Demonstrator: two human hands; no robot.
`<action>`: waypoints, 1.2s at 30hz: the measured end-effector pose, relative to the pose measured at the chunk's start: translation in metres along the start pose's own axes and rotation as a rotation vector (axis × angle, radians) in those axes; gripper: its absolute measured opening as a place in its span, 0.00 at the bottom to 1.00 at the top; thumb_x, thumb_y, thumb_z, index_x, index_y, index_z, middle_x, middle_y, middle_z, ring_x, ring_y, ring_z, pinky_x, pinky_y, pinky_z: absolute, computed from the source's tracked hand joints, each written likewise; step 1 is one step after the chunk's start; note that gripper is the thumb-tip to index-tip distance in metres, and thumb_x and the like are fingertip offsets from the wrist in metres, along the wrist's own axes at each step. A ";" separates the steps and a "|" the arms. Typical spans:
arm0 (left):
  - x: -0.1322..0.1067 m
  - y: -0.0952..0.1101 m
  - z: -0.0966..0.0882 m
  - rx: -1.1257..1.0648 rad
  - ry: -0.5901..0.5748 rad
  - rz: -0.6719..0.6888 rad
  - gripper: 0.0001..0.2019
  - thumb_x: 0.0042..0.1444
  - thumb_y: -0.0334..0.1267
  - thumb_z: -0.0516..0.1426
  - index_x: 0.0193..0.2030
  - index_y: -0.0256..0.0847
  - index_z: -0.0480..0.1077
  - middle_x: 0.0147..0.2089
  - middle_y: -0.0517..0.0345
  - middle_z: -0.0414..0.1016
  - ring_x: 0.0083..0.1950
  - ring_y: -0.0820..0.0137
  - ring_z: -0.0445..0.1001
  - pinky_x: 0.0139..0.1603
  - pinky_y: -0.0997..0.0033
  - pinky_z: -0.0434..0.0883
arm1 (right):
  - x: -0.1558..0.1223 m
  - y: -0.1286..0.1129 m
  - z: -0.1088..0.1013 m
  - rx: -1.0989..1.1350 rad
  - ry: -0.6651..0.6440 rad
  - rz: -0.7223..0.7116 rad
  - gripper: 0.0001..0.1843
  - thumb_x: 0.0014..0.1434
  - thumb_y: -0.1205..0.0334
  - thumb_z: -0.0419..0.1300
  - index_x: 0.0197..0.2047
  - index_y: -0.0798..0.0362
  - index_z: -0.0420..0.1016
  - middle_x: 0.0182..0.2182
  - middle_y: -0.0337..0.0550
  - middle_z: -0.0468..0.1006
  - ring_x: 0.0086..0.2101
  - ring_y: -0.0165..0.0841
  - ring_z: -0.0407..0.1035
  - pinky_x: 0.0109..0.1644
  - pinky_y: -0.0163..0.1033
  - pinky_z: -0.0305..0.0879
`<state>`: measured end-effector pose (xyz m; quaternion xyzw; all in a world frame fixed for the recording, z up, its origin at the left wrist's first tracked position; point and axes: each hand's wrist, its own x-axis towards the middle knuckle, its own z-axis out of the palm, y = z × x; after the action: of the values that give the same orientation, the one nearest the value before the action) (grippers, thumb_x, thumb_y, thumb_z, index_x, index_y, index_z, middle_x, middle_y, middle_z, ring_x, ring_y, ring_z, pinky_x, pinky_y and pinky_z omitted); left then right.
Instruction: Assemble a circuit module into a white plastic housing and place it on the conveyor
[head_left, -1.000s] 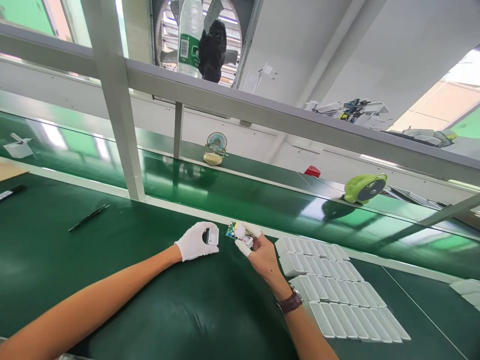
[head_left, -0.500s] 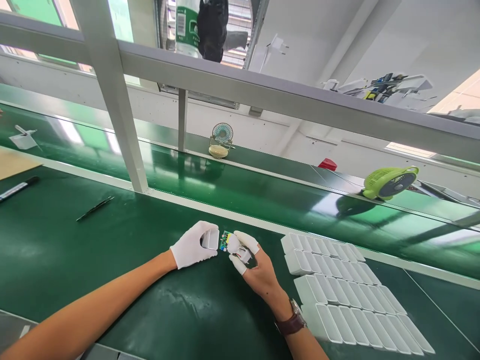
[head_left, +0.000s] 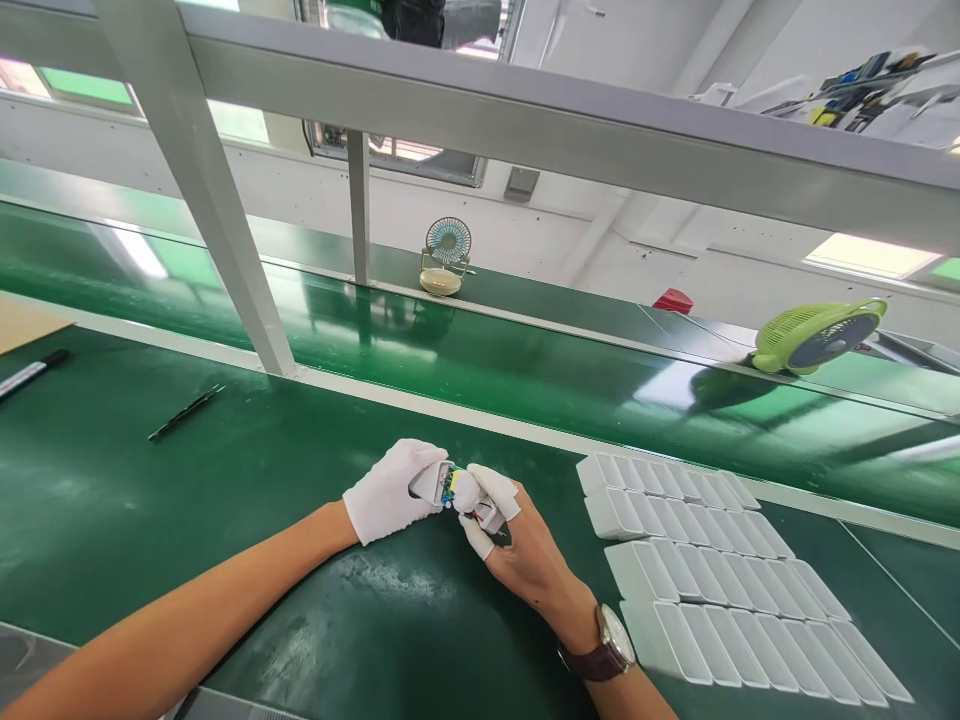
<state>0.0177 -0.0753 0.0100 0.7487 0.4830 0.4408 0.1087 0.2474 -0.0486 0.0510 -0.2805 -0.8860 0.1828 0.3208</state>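
My left hand [head_left: 390, 490], in a white glove, is closed around a small white plastic shell [head_left: 430, 480] just above the green mat [head_left: 225, 520]. My right hand [head_left: 510, 545], with white finger cots and a wristwatch, pinches a small green circuit board [head_left: 450, 485] and holds its end in the shell's open mouth. Both hands meet at the middle of the mat.
Rows of white plastic shells [head_left: 712, 580] lie to the right of my hands. Black tweezers [head_left: 186, 412] and a marker [head_left: 30, 370] lie at the left. A grey post [head_left: 202, 200] stands behind. Beyond the shiny conveyor belt [head_left: 525, 370] stand a small blue fan [head_left: 444, 255], a green fan [head_left: 814, 335] and a red object [head_left: 673, 300].
My right hand has brought the circuit board leftward from beside the shell into its opening. The left hand has tilted the shell toward it. The camera has tipped downward.
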 end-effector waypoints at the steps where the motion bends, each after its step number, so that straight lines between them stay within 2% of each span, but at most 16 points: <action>1: 0.000 0.000 0.000 0.010 0.006 0.027 0.27 0.54 0.37 0.64 0.60 0.45 0.63 0.56 0.47 0.71 0.57 0.57 0.72 0.57 0.53 0.74 | 0.001 -0.001 0.000 -0.003 -0.001 -0.001 0.30 0.65 0.67 0.57 0.69 0.48 0.57 0.49 0.53 0.76 0.48 0.44 0.73 0.49 0.50 0.77; 11: 0.003 0.004 -0.002 0.033 0.007 0.120 0.27 0.54 0.33 0.63 0.60 0.45 0.62 0.54 0.50 0.74 0.55 0.59 0.72 0.55 0.55 0.73 | 0.000 -0.001 0.002 -0.090 -0.003 -0.026 0.32 0.63 0.68 0.58 0.69 0.49 0.57 0.50 0.53 0.77 0.49 0.45 0.74 0.50 0.51 0.77; 24: 0.004 0.004 -0.003 0.032 0.000 0.127 0.24 0.56 0.36 0.63 0.59 0.45 0.63 0.53 0.50 0.75 0.54 0.60 0.72 0.55 0.55 0.73 | -0.002 0.001 0.005 -0.122 -0.015 -0.051 0.32 0.65 0.67 0.56 0.70 0.50 0.54 0.52 0.55 0.75 0.54 0.47 0.71 0.53 0.53 0.75; 31: 0.005 0.005 -0.004 0.024 -0.021 0.120 0.26 0.54 0.32 0.63 0.59 0.46 0.62 0.53 0.51 0.75 0.54 0.60 0.72 0.55 0.55 0.73 | -0.002 -0.001 0.004 -0.113 -0.013 -0.043 0.31 0.65 0.67 0.56 0.69 0.51 0.55 0.52 0.55 0.75 0.54 0.47 0.70 0.53 0.53 0.75; 36: 0.005 0.006 -0.004 0.035 -0.008 0.128 0.25 0.56 0.34 0.64 0.59 0.45 0.63 0.52 0.51 0.75 0.53 0.60 0.72 0.53 0.57 0.74 | -0.001 -0.002 0.005 -0.104 -0.019 -0.025 0.30 0.65 0.67 0.56 0.69 0.50 0.56 0.53 0.54 0.75 0.54 0.46 0.70 0.53 0.53 0.75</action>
<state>0.0188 -0.0753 0.0189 0.7817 0.4413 0.4352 0.0689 0.2442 -0.0515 0.0483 -0.2838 -0.9008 0.1350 0.2998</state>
